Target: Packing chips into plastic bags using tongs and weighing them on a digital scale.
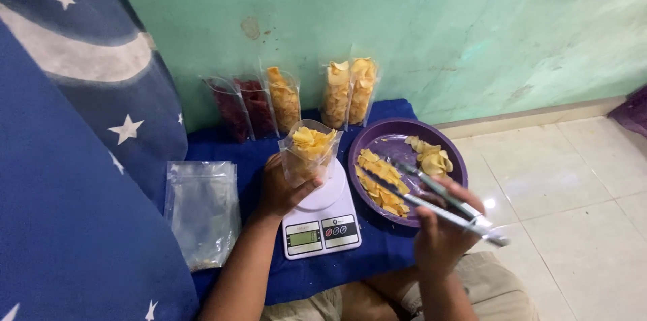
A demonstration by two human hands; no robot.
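My left hand [283, 189] grips the chip-filled pouch [309, 152] upright on the scale [322, 216]; right of the scale, my right hand [441, 223] holds tongs [431, 193], slightly parted, over the purple bowl [453, 149].

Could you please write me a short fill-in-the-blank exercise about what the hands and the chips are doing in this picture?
1. The left hand steadies a clear pouch of chips on the white ____.
2. The right hand holds metal ____.
3. The loose chips lie in a ____ bowl.

Missing words: scale; tongs; purple
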